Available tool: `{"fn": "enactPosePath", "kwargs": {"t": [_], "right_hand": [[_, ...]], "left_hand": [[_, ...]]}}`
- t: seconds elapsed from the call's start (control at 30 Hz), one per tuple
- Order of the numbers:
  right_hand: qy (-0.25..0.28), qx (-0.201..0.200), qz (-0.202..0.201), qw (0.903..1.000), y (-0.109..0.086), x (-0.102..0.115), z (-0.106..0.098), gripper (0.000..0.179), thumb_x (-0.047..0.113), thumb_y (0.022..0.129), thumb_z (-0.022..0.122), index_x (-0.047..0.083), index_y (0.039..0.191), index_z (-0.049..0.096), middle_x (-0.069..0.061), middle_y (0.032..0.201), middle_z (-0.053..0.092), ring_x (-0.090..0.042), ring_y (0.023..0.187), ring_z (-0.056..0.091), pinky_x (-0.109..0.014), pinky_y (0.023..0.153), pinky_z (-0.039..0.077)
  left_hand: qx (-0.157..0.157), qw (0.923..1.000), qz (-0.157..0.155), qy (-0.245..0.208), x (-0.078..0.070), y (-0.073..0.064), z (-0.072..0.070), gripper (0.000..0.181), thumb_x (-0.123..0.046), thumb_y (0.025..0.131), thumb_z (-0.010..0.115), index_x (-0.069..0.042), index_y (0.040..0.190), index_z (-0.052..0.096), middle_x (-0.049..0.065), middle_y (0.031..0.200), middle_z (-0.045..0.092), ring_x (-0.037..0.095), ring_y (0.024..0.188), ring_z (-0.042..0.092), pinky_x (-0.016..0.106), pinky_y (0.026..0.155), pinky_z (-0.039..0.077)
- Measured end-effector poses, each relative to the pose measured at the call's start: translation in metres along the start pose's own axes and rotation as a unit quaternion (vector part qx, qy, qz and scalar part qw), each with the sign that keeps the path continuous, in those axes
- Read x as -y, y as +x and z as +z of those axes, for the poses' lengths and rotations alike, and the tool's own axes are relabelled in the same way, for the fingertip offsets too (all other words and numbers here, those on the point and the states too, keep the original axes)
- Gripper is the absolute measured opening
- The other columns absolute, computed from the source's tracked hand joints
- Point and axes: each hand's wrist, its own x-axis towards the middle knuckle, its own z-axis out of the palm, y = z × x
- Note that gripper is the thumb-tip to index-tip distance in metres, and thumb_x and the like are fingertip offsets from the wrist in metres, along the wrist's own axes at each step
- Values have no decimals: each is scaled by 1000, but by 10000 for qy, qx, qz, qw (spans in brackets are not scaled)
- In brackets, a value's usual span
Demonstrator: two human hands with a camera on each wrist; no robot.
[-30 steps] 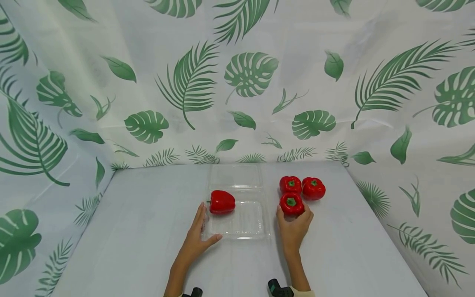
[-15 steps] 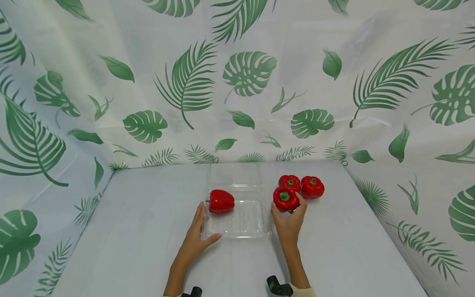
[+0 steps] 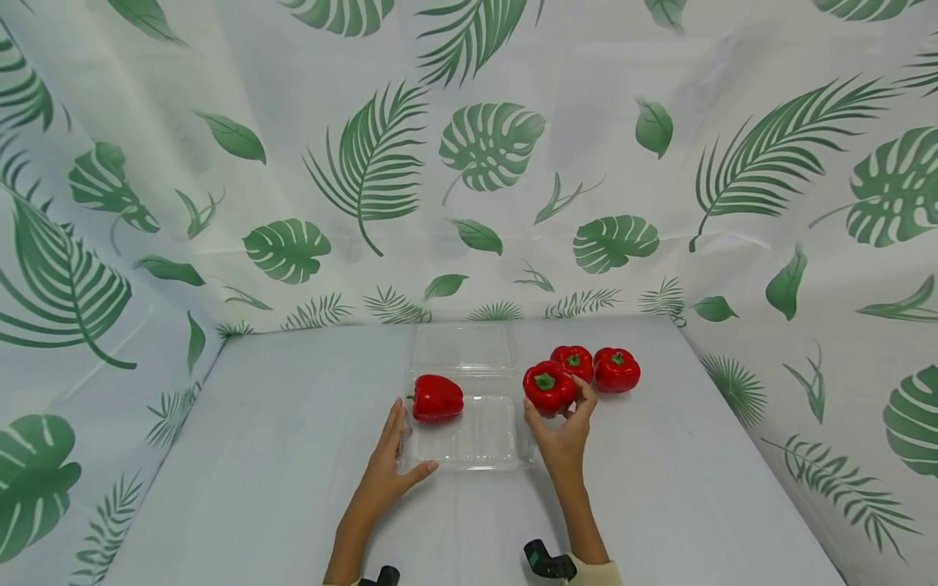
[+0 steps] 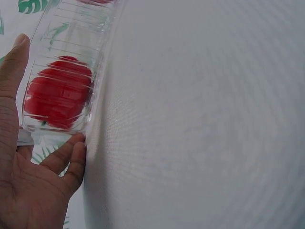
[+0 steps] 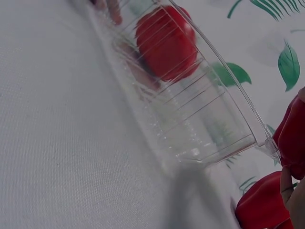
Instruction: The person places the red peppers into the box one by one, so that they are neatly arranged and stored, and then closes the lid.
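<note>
A clear plastic clamshell container lies on the table with its lid folded back. One red bell pepper is on its side in the left part of the base. My left hand rests against the container's left side, fingers straight and thumb at the front edge; in the left wrist view the fingertips touch the clear wall. My right hand grips a second red bell pepper between thumb and fingers, stem up, by the container's right rim. It appears raised off the table.
Behind and to the right of my right hand stand two more red bell peppers, one partly covered by the held one and the other farther right. A white table lies under everything. Leaf-printed sheeting rises behind and at both sides.
My right hand has lifted the bell pepper from beside the other two and carried it left toward the container. My left hand stays against the container.
</note>
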Motion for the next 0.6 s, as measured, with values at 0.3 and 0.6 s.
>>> {"fn": "enactPosePath", "kwargs": {"t": [0.3,0.6], "right_hand": [[153,478,-266,9984,1,5,0,84,7,70,85,7,139,37,-7,141,48,-11,128,44,-7,91,47],[-453,1048,-941,9890,12,0,3,84,11,67,88,5,140,46,-8,136,53,-19,121,51,-17,90,52]], "left_hand": [[-16,10000,20,18,-1,-1,0,105,-37,79,80,-23,158,13,-7,166,9,28,150,24,48,110,36],[-46,10000,19,69,-1,0,0,104,-38,78,80,-23,158,14,-8,165,10,27,150,23,48,110,37]]}}
